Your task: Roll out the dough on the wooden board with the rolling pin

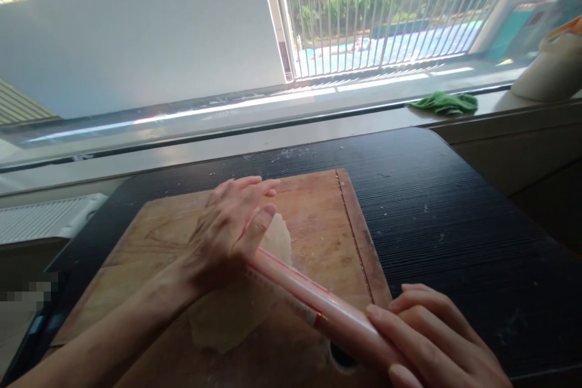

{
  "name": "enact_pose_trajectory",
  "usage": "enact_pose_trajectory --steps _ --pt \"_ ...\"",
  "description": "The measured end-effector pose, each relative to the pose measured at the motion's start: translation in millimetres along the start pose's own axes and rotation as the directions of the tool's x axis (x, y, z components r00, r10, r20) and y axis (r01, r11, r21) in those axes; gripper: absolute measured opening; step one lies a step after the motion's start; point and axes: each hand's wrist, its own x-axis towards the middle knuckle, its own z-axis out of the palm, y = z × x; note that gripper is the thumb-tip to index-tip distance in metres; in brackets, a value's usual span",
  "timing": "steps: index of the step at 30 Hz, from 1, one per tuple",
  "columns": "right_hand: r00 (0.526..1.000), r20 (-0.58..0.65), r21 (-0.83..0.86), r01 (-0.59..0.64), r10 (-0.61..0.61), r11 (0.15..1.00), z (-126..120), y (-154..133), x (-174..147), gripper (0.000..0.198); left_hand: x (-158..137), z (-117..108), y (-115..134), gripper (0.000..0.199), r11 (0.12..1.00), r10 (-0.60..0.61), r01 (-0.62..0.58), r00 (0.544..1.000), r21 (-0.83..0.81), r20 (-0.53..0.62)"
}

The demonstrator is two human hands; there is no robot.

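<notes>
Your left hand (230, 224) lies uncurled over the pink cylindrical roller (313, 294) across pale flat dough (227, 318), mid-frame on the brown wooden board (313, 212); right hand (443, 333) sits on the roller's lower-right end, can't tell how tight.

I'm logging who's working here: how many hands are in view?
2. The left hand lies over the far part of the rolling pin; the right hand is at its near end. No other hands show.

The left hand (231, 221) lies palm down, fingers extended, while the right hand (443, 334) bends its fingers slightly.
</notes>
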Motion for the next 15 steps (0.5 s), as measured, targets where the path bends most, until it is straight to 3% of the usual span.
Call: enact_pose_trajectory --steps 5,8,11,15 --pt "0.988 -0.091 -0.010 -0.128 0.126 0.992 0 -3 5 0.019 45 12 2 0.043 0.996 -0.091 0.091 0.996 -0.013 0.001" --pt "0.989 -0.080 -0.024 -0.129 0.127 0.991 -3 -6 7 0.019 56 16 2 0.043 0.996 -0.085 0.085 0.996 -0.025 -0.033" --pt "0.995 -0.065 -0.043 -0.082 0.079 0.996 -6 -8 8 0.019 39 12 0 0.042 0.997 -0.071 0.068 0.995 -0.038 -0.068" --pt "1.000 -0.017 -0.059 -0.024 0.023 0.998 -6 -8 6 0.020 -6 3 -6 0.044 0.998 0.036 -0.036 0.999 0.045 0.005"
